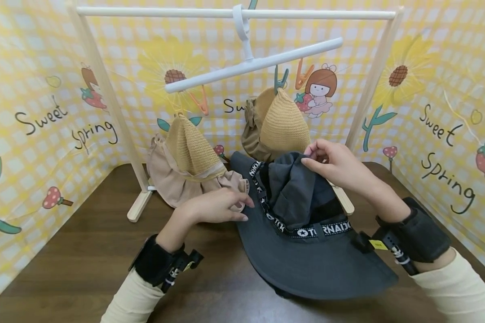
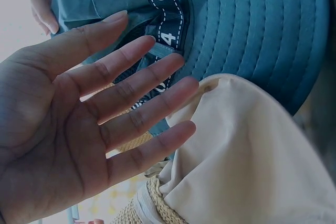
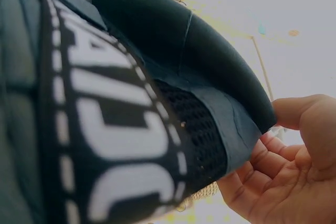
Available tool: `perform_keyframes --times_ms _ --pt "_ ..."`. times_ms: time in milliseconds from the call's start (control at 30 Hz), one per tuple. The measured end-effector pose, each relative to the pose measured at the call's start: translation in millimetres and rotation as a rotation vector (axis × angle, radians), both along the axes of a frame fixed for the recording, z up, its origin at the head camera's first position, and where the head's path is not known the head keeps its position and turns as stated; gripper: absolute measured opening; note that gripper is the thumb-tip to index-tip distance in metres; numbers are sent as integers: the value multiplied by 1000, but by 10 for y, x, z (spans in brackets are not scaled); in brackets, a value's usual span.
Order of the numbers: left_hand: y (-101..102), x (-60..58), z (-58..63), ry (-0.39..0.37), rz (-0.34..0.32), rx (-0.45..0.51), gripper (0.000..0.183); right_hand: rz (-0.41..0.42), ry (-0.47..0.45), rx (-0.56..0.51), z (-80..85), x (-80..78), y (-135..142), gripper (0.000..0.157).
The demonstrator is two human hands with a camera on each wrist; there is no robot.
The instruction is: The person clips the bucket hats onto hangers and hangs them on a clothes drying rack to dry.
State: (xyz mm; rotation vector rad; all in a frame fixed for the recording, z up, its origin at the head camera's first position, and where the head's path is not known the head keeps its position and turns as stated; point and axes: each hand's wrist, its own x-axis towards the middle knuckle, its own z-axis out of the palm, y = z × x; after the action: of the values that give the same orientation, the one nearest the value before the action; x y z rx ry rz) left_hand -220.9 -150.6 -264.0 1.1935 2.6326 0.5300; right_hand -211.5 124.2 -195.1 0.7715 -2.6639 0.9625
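Observation:
A dark grey-blue wide-brimmed hat [image 1: 319, 260] with a lettered black-and-white inner band lies on the table, its inside facing me. My right hand [image 1: 341, 168] pinches the top edge of its crown between thumb and fingers, as the right wrist view also shows. With fingers spread and fairly straight, my left hand [image 2: 100, 98] hovers near the hat's left brim, holding nothing. Beside it hangs a straw hat with a beige fabric brim [image 1: 163, 179], clipped at its peak. A second straw hat with a brown brim [image 1: 284, 121] hangs behind the grey hat from a green clip [image 1: 280, 78].
A white hanger [image 1: 250, 65] tilts on the crossbar of a wooden rack [image 1: 234, 12], its right end higher. Two orange clips [image 1: 303, 74] dangle from it without a hat. The rack's feet [image 1: 139, 206] stand on the brown table [image 1: 77, 260], with patterned cloth walls around.

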Motion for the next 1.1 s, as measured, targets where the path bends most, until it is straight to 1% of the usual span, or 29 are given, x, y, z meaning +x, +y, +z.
perform_keyframes --times_ms 167,333,500,600,733,900,1100 --pt "-13 11 25 -24 11 11 31 13 -5 8 40 -62 -48 14" --pt "-39 19 41 -47 28 17 31 19 -13 38 85 -96 -83 14" --pt "-54 18 61 -26 22 24 30 28 -3 70 145 -132 -103 14" --pt "-62 12 62 -13 14 22 29 38 -14 102 178 -162 -110 12" --pt "-63 8 60 -13 16 16 29 34 -57 161 250 -201 -118 11" --pt "-67 12 66 -11 26 24 28 48 -118 241 394 -234 -146 10" --pt "-85 4 48 0 28 35 28 115 -202 360 570 -260 -198 10"
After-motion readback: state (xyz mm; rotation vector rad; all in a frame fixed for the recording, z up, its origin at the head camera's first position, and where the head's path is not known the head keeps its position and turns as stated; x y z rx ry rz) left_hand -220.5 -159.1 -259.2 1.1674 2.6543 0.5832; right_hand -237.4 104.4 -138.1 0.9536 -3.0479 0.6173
